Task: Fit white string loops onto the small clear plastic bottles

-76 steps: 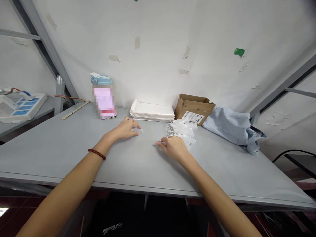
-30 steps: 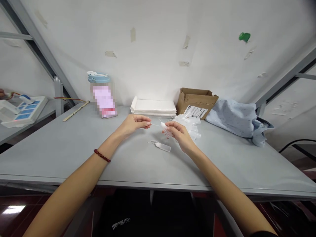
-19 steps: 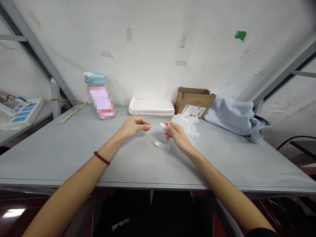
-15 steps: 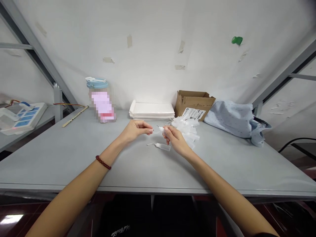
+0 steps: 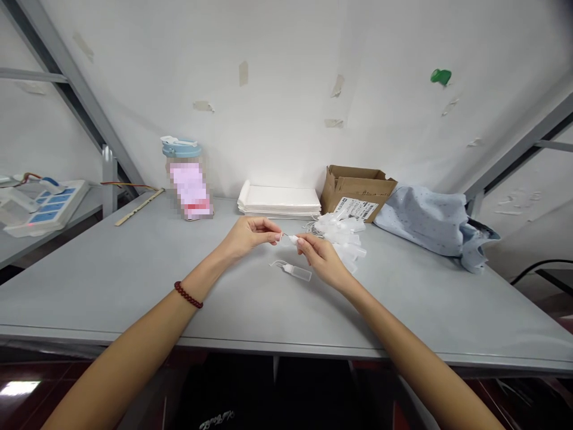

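My right hand (image 5: 323, 255) is closed around a small needle-tip squeeze bottle (image 5: 293, 239). Its white collar and thin metal needle point left, while its body is mostly hidden by my fingers. Between thumb and fingertips, my left hand (image 5: 252, 236) pinches a tiny white cap (image 5: 282, 236), right at the needle's end. Whether the needle is inside the cap I cannot tell. Just below the hands, another translucent bottle (image 5: 298, 273) with a white top and a thin white strap lies on the table. A heap of similar bottles (image 5: 347, 230) sits behind my right hand.
On the grey table (image 5: 242, 316), a stack of white envelopes (image 5: 282, 200) and an open cardboard box (image 5: 356, 188) stand by the wall. Pale blue cloth (image 5: 418, 218) lies at right. A blue-lidded container (image 5: 190, 188) and a thin strip (image 5: 139, 207) are at left.
My hands have come closer together, so the needle tip now meets the cap, where a gap showed before. The view has shifted slightly.
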{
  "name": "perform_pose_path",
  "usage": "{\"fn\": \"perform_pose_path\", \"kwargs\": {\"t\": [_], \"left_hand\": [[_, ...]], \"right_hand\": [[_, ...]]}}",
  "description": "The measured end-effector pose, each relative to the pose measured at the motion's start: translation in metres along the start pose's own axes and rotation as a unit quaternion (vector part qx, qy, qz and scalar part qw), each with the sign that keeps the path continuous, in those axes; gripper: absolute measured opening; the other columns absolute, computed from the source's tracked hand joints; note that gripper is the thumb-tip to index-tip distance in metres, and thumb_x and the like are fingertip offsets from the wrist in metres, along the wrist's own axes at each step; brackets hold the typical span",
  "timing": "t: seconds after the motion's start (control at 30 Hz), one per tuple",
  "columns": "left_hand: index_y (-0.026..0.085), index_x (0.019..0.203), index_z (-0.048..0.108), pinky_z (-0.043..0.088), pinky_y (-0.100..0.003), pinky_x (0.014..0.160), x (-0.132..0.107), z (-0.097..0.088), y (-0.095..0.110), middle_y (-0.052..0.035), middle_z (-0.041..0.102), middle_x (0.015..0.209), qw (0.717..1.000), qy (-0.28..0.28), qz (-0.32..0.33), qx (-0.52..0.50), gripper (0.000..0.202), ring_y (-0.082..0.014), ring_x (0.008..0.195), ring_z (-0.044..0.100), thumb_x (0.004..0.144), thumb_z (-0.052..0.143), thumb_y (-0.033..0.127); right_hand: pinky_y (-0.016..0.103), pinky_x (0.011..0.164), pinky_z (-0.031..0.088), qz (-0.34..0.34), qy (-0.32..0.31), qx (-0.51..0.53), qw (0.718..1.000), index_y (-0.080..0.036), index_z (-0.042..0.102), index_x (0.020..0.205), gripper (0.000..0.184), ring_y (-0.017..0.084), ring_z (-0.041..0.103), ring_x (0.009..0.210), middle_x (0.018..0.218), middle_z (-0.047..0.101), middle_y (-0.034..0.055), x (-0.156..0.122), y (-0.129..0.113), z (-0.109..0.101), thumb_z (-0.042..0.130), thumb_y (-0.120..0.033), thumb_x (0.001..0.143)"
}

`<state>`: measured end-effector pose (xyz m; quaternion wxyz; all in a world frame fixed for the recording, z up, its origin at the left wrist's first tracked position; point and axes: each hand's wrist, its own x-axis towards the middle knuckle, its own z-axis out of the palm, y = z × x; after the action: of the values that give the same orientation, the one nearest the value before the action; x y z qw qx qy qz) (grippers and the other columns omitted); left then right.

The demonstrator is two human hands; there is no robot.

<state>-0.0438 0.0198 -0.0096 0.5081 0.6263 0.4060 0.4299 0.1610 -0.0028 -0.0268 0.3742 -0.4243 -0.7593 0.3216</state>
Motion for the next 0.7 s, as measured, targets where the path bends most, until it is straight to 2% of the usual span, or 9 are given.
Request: {"fn": "perform_pose_path", "kwargs": {"t": [0.17, 0.53, 0.7], "left_hand": [[0.015, 0.077, 0.07, 0.049, -0.03, 0.074, -0.0005, 0.0, 0.0003, -0.0027, 0.069, 0.075, 1.0, 0.004, 0.008, 0.004, 0.017, -0.0141, 0.069, 0.062, 0.066, 0.076, 0.027], [0.014, 0.077, 0.069, 0.05, -0.03, 0.074, 0.0019, 0.0011, -0.0039, -0.0025, 0.069, 0.073, 1.0, -0.009, 0.009, 0.021, 0.018, -0.0143, 0.07, 0.062, 0.065, 0.076, 0.026], [0.015, 0.082, 0.067, 0.05, -0.032, 0.078, 0.0012, 0.0018, -0.004, -0.003, 0.07, 0.079, 1.0, -0.003, 0.013, 0.024, 0.023, -0.0166, 0.078, 0.064, 0.064, 0.076, 0.026]], "right_hand": [[0.024, 0.058, 0.037, -0.003, -0.003, -0.001, 1.0, -0.018, 0.061, 0.091, 0.033, 0.011, 0.045, 0.058, 0.072, 0.054, 0.0001, -0.0011, -0.0019, -0.0001, 0.037, -0.04, 0.094], [0.024, 0.061, 0.034, -0.002, -0.013, -0.036, 0.999, -0.018, 0.051, 0.072, 0.035, 0.011, 0.044, 0.061, 0.066, 0.05, -0.0013, 0.0001, -0.0018, 0.0007, 0.034, -0.038, 0.095], [0.025, 0.058, 0.033, -0.002, -0.018, -0.048, 0.999, -0.019, 0.048, 0.068, 0.035, 0.011, 0.043, 0.057, 0.062, 0.047, -0.0022, -0.0006, -0.0046, -0.0008, 0.034, -0.037, 0.095]]}}
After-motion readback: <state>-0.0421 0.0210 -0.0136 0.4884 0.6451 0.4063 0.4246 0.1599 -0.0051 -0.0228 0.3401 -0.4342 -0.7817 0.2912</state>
